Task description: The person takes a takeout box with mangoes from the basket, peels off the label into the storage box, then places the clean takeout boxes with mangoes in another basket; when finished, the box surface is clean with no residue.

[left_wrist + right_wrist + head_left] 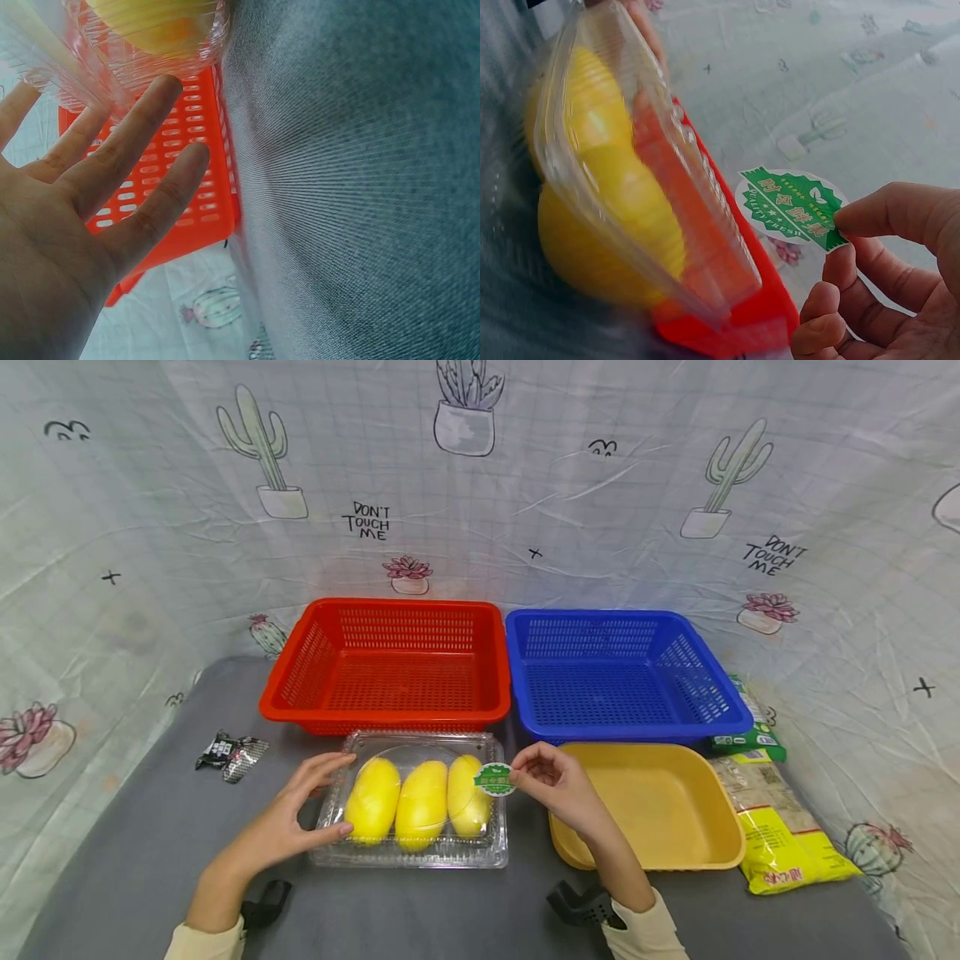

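A clear plastic clamshell box [365, 861] lies on the grey table with three yellow mangoes [421, 803] inside. Between thumb and forefinger, my right hand [558, 785] pinches a green and white oval sticker [791, 206] by its edge. In the head view this sticker appears over the box's right side; the right wrist view shows it apart from the lid. My left hand [291, 810] is at the box's left side, its fingers [135, 142] fairly straight and spread. Whether all its fingertips touch the plastic I cannot tell.
Behind the box stands a red basket [386, 727], with a blue basket [637, 731] to its right. A yellow tray [645, 810] sits right of the box. Beyond it lie a yellow bag [798, 856] and a green packet [757, 739]. Black-and-silver wrappers [231, 755] lie far left.
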A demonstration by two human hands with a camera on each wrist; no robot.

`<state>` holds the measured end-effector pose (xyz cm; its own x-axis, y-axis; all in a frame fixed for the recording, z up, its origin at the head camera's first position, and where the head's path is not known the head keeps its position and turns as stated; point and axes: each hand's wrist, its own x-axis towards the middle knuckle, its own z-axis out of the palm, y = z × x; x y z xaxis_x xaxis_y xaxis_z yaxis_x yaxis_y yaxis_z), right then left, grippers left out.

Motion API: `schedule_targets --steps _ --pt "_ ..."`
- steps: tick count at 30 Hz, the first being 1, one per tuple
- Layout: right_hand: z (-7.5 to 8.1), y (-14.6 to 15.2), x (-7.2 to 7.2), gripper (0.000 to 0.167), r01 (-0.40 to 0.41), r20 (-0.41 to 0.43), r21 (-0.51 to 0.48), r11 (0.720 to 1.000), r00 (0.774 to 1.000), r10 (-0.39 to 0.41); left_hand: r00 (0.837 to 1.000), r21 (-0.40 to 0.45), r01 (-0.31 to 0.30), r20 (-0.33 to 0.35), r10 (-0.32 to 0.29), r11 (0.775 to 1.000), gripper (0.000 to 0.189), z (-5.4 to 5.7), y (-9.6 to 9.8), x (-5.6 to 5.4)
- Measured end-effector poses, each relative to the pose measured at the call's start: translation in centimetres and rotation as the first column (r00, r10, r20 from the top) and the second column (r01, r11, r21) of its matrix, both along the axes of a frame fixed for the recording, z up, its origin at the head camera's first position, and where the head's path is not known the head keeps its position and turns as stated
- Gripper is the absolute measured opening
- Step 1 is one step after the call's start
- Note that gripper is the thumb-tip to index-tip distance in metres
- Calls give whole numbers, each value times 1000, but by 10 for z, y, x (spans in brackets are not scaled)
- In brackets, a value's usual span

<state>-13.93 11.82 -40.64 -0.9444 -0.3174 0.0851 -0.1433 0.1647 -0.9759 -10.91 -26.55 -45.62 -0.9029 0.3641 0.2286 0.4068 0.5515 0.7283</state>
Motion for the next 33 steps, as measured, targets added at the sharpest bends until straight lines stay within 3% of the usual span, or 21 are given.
schedule_targets --steps 8,15,33 --pt "-5 20 1 16 79 6 37 996 997 -79 1000 -5 -10 21 10 1000 84 2 1 1" --pt "-9 35 3 15 102 -33 19 995 994 -101 1000 -9 1 11 -1 1000 84 5 1 2" --pt "-20 74 14 23 256 80 96 962 961 -263 1000 -2 22 6 -22 1000 84 5 1 1"
